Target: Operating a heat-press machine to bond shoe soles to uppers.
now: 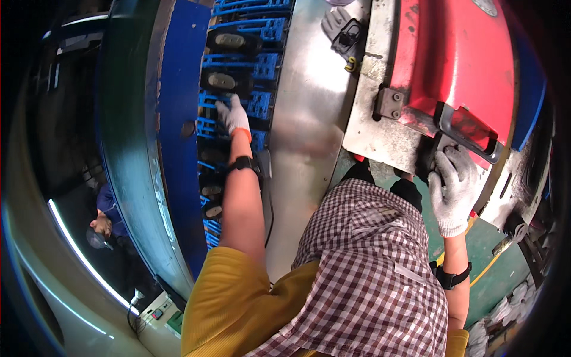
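Observation:
My left hand (234, 117), in a white knit glove with an orange cuff, reaches over a blue rack (260, 104) on the left. Its fingers are spread, with nothing visible between them. Several black shoe-like pieces with tan ovals on top sit in the rack, one black piece (222, 81) just beyond my fingertips. On the right, my gloved right hand (455, 181) is at the near edge of a red machine (458, 53), beside its black handle (470, 140). Its fingers bend over a dark piece (426, 156), which they partly hide; its kind is unclear.
A metal ledge (303, 119) runs between rack and machine. A grey glove (336, 25) and a black-and-yellow item lie near its far end. A blue panel (178, 125) borders the rack. Another person (107, 220) is at far left. Piled pale material (502, 315) sits at lower right.

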{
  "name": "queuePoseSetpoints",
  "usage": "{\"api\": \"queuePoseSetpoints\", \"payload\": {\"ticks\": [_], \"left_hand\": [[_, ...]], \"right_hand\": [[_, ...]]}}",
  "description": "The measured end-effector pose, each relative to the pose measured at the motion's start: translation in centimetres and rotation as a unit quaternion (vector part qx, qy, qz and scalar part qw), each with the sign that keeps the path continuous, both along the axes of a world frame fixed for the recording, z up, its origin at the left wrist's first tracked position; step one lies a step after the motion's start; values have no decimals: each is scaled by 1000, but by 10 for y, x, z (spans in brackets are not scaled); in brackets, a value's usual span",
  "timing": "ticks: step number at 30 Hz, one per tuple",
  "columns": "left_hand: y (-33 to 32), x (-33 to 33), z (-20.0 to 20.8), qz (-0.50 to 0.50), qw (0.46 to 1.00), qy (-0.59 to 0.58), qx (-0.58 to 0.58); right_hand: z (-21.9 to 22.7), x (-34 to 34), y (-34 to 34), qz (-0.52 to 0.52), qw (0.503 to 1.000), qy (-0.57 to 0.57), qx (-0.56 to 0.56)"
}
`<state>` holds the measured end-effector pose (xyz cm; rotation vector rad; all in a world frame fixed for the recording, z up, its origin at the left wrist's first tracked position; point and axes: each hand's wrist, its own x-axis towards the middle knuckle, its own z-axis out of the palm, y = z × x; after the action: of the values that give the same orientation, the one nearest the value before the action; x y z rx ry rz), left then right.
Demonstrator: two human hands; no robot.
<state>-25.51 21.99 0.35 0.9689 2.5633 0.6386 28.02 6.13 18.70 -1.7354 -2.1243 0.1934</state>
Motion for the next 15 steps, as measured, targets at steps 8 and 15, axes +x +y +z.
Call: {"api": "queuePoseSetpoints", "payload": {"ticks": [8,15], "left_hand": [[-150,-128,-28,392,910,-128,34],[-133,-143,-23,313,844,-435,-6]], "right_hand": [[-3,3,0,10,1000,9,16],[-10,1,-2,12,1000,-8,4]]}}
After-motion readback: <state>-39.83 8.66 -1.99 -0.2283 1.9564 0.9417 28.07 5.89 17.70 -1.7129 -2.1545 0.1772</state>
